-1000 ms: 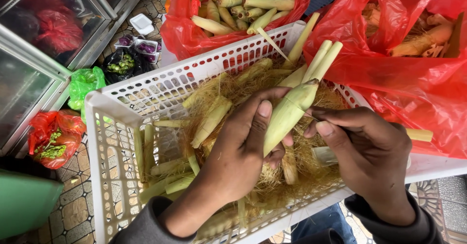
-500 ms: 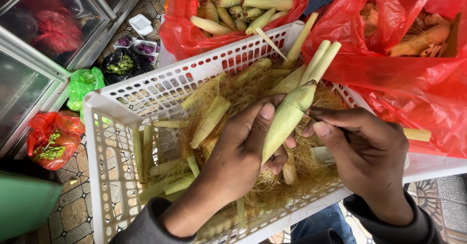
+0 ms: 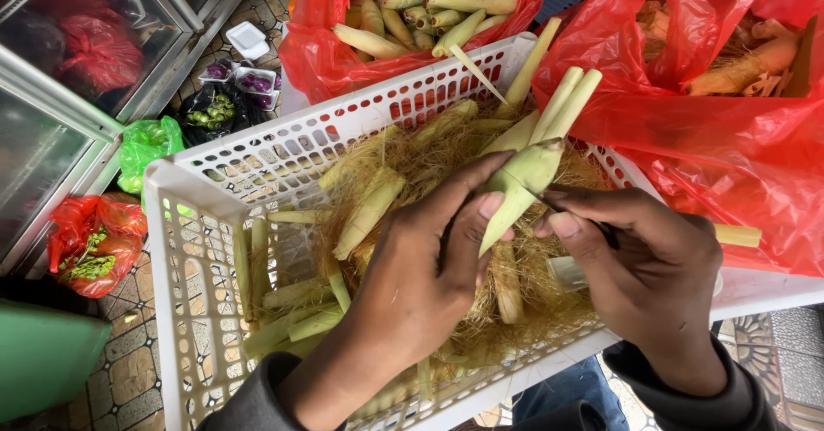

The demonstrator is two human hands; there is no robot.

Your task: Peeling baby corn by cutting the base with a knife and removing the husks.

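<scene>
My left hand [image 3: 429, 268] grips a pale green baby corn ear in its husk [image 3: 524, 182] and holds it over a white plastic basket [image 3: 189, 216]. My right hand [image 3: 652, 268] is closed around a thin dark blade handle [image 3: 601, 229] whose tip touches the husk. Inside the basket lie several husk strips [image 3: 365, 212] and a mat of tan corn silk [image 3: 429, 152]. Part of the ear is hidden behind my left fingers.
A red bag with peeled baby corn [image 3: 429, 6] sits behind the basket. Another red bag [image 3: 712, 96] with husked ears is at the right. On the tiled floor to the left are a green bag [image 3: 146, 148], a red bag [image 3: 90, 242], small trays [image 3: 249, 79] and a glass case [image 3: 51, 113].
The corn ear has dropped slightly lower in my left hand and my right hand has worked the blade along the husk. The basket and bags have not moved.
</scene>
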